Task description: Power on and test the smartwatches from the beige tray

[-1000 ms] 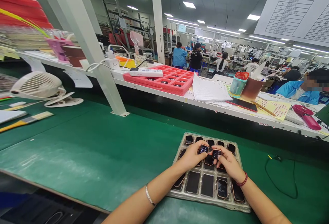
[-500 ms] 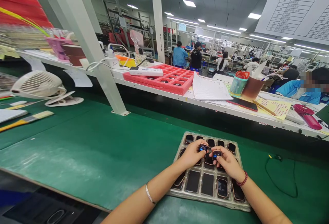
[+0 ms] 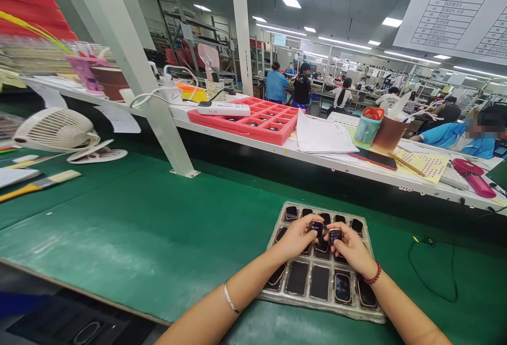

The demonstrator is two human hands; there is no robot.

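Note:
My left hand (image 3: 300, 236) is closed on a smartwatch body (image 3: 316, 227) with a rose-gold rim and a lit screen, pinched between thumb and fingers. A second smartwatch body (image 3: 335, 236), likewise lit, is pinched in my right hand (image 3: 351, 247). Both hands hover over the middle of a clear plastic tray (image 3: 336, 309) with rows of compartments. Several dark-screened watch bodies lie in it, such as one watch (image 3: 343, 288) in the front row. Two front compartments show only a dark bottom. My hands and wrists hide part of the middle row.
The tray rests on a green work mat (image 3: 130, 229). Right of it lies a thin black cable (image 3: 431, 287). A raised shelf behind carries a red foam tray (image 3: 257, 126), papers (image 3: 322, 136) and pen cups (image 3: 368, 128). A white post (image 3: 158, 107) and a clip fan (image 3: 59, 131) stand left.
Both watch screens have changed from showing blue patches to darker displays with small light marks. The hands stay almost in place, each still holding its watch.

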